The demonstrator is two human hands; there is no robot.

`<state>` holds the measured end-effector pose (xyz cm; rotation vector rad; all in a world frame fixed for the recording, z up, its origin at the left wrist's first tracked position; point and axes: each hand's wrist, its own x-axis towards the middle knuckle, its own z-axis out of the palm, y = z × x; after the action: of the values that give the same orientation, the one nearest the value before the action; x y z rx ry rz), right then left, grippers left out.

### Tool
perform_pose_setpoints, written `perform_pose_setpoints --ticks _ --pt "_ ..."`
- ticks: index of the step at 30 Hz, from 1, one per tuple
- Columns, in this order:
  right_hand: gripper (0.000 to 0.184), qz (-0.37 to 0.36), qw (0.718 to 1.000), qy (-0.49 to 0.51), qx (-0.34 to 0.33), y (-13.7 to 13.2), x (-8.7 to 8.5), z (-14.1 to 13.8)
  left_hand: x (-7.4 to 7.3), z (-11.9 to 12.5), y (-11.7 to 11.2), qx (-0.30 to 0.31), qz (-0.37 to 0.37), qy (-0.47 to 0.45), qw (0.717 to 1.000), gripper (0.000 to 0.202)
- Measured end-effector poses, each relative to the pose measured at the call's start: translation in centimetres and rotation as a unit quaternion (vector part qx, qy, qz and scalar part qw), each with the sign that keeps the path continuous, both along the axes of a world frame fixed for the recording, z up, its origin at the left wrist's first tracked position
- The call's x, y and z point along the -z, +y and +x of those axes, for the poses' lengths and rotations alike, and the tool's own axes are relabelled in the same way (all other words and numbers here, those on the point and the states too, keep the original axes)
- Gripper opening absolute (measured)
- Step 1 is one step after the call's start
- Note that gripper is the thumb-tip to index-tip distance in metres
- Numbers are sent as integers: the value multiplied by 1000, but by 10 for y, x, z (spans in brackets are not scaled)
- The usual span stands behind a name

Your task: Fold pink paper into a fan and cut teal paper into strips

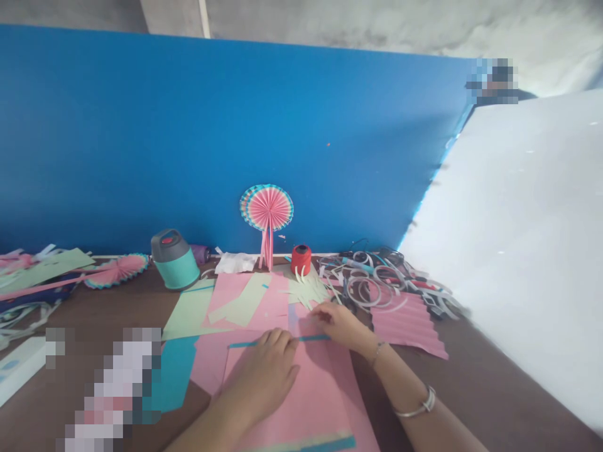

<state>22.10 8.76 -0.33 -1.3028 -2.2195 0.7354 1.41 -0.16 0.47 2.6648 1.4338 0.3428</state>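
Observation:
My left hand [274, 367] lies flat, fingers stretched out, on a pink paper sheet [311, 389]. A blue strip [313, 338] runs along the sheet's far edge, close to the fingertips; another blue and cream band [327, 443] edges its near side. My right hand [340, 324] is bent above the far right part of the paper, with its fingers curled together beside a pile of pale green paper strips [306, 290]. Whatever may be between those fingertips is too small to make out. Beneath and beyond lie more pink paper [249, 292] and a pale green piece [247, 301].
Against the blue partition [188, 138] stands a pink pleated paper fan [266, 208]. A red thread spool [301, 260], a teal and grey container [175, 263] and tangled white bands [365, 292] line the back. Pink corrugated paper [407, 326] lies right, teal paper [176, 376] left.

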Motion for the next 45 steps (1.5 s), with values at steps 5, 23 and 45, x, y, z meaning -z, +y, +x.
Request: perform_pose_setpoints --ticks 5,23,45 --pt "15 -6 999 -32 2 -3 -11 7 3 -1 0 3 1 -21 1000 33" --pt "12 -48 999 3 -10 -12 -3 -8 2 -3 0 4 13 -47 999 39" --pt "6 -37 990 138 13 -22 -14 -24 8 -12 21 -120 44 -221 967 17"
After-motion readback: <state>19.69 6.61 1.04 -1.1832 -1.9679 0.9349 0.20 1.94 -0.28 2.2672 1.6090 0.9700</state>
